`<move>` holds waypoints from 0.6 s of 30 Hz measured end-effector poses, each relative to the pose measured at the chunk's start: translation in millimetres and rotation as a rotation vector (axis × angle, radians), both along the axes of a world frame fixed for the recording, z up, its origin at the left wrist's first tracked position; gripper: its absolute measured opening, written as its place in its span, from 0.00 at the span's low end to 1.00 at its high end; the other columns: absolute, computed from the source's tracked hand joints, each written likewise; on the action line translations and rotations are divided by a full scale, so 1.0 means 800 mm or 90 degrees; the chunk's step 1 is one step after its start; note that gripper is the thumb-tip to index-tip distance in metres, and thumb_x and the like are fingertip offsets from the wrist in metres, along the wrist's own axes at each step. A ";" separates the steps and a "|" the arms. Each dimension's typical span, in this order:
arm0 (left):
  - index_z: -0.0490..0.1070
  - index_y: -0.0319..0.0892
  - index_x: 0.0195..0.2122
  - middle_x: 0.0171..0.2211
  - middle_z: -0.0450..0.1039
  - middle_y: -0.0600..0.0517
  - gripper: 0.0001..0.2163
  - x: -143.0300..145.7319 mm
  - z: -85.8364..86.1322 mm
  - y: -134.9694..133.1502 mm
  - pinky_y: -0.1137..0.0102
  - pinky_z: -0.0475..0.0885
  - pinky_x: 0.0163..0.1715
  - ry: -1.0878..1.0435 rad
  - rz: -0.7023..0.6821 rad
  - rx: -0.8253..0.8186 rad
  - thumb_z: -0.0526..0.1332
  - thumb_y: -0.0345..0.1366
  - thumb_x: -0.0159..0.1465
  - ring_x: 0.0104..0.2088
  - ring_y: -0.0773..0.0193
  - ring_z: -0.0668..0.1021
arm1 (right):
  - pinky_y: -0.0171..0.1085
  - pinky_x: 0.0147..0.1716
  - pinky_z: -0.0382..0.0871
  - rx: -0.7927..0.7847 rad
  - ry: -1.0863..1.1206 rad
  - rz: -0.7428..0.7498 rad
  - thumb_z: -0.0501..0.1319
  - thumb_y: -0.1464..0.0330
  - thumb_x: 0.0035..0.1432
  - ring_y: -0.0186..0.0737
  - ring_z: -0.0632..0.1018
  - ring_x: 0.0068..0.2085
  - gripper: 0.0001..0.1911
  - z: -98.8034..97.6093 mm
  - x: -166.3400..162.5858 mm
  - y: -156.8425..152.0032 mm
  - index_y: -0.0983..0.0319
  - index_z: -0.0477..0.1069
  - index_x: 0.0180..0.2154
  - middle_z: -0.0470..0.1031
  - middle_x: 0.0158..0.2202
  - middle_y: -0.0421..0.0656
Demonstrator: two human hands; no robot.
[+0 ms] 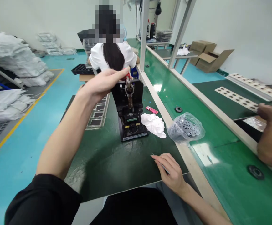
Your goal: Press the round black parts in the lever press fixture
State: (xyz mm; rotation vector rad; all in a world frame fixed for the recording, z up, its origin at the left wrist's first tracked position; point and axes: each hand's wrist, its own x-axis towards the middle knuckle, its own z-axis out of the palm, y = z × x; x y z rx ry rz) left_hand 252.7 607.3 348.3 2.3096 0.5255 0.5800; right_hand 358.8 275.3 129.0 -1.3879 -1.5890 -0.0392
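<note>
My left hand is closed around the red handle of a toggle clamp, its arm stretched over the table. The clamp belongs to a black press fixture standing upright on the dark green table top. Close to the table's front edge, my right hand pinches a thin, pointed tool that looks like tweezers. Beside the fixture lie a crumpled white cloth and a small pink packet. A clear plastic tray with square compartments is partly hidden behind my left forearm.
An open plastic bag of small dark parts rests by the metal rail. Along the right runs a green conveyor with black rings on it. Another person's hand touches a white perforated strip. A person in white sits ahead.
</note>
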 end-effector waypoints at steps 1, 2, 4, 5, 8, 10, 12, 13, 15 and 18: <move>0.75 0.30 0.46 0.40 0.81 0.52 0.25 0.004 0.008 -0.003 0.46 0.77 0.52 -0.003 -0.024 -0.011 0.51 0.51 0.77 0.49 0.56 0.84 | 0.40 0.37 0.76 0.002 -0.007 -0.006 0.58 0.81 0.67 0.41 0.76 0.38 0.22 0.000 0.000 -0.001 0.61 0.72 0.58 0.77 0.37 0.46; 0.75 0.31 0.47 0.42 0.81 0.52 0.23 0.005 0.013 -0.010 0.46 0.76 0.53 -0.031 -0.037 -0.002 0.54 0.50 0.76 0.51 0.56 0.83 | 0.40 0.36 0.76 0.000 -0.011 -0.011 0.58 0.81 0.67 0.41 0.75 0.38 0.21 0.001 0.001 -0.001 0.61 0.73 0.58 0.76 0.37 0.46; 0.73 0.35 0.49 0.46 0.80 0.52 0.18 0.003 0.015 -0.035 0.47 0.76 0.55 -0.136 -0.037 0.061 0.60 0.48 0.74 0.54 0.55 0.82 | 0.41 0.37 0.76 -0.008 -0.013 -0.022 0.58 0.80 0.67 0.42 0.75 0.39 0.19 0.000 0.001 -0.002 0.61 0.74 0.56 0.75 0.37 0.46; 0.71 0.37 0.51 0.47 0.80 0.51 0.17 -0.001 0.011 -0.050 0.48 0.76 0.56 -0.192 -0.032 0.104 0.62 0.47 0.73 0.54 0.55 0.82 | 0.41 0.38 0.76 -0.010 -0.015 -0.028 0.58 0.80 0.67 0.42 0.75 0.40 0.18 0.000 0.001 -0.002 0.61 0.74 0.55 0.75 0.38 0.47; 0.67 0.40 0.56 0.49 0.78 0.46 0.19 -0.012 -0.011 -0.090 0.53 0.80 0.56 -0.272 -0.018 0.214 0.59 0.50 0.75 0.51 0.55 0.83 | 0.43 0.41 0.76 -0.008 -0.030 -0.051 0.58 0.81 0.67 0.44 0.75 0.43 0.17 -0.002 0.001 -0.003 0.61 0.74 0.53 0.75 0.40 0.48; 0.66 0.42 0.57 0.49 0.78 0.46 0.18 -0.019 -0.028 -0.104 0.54 0.80 0.56 -0.260 0.012 0.272 0.57 0.49 0.76 0.51 0.54 0.83 | 0.44 0.42 0.76 -0.022 -0.044 -0.060 0.58 0.80 0.67 0.44 0.74 0.44 0.16 -0.003 0.002 -0.005 0.61 0.75 0.52 0.75 0.41 0.48; 0.67 0.44 0.57 0.48 0.78 0.47 0.15 -0.022 -0.043 -0.108 0.54 0.80 0.57 -0.236 0.045 0.326 0.56 0.47 0.76 0.52 0.54 0.83 | 0.44 0.42 0.75 -0.038 -0.058 -0.067 0.59 0.79 0.68 0.45 0.73 0.44 0.15 -0.003 0.003 -0.006 0.60 0.75 0.51 0.74 0.41 0.49; 0.68 0.44 0.56 0.48 0.79 0.47 0.14 -0.023 -0.049 -0.107 0.54 0.80 0.57 -0.229 0.055 0.354 0.55 0.46 0.77 0.53 0.54 0.82 | 0.45 0.43 0.75 -0.039 -0.062 -0.068 0.59 0.79 0.68 0.45 0.74 0.44 0.14 -0.003 0.003 -0.006 0.60 0.75 0.50 0.74 0.42 0.49; 0.70 0.45 0.53 0.47 0.79 0.48 0.13 -0.022 -0.059 -0.102 0.54 0.79 0.57 -0.232 0.052 0.407 0.51 0.43 0.78 0.52 0.55 0.82 | 0.46 0.45 0.76 -0.026 -0.061 -0.062 0.58 0.80 0.67 0.45 0.75 0.46 0.15 -0.004 0.004 -0.006 0.60 0.75 0.50 0.76 0.43 0.48; 0.72 0.44 0.49 0.46 0.79 0.48 0.16 -0.017 -0.075 -0.094 0.53 0.78 0.57 -0.252 0.010 0.453 0.46 0.43 0.79 0.52 0.57 0.82 | 0.46 0.48 0.76 0.002 -0.054 -0.034 0.57 0.82 0.67 0.44 0.77 0.47 0.17 -0.004 0.005 -0.006 0.61 0.73 0.51 0.79 0.45 0.47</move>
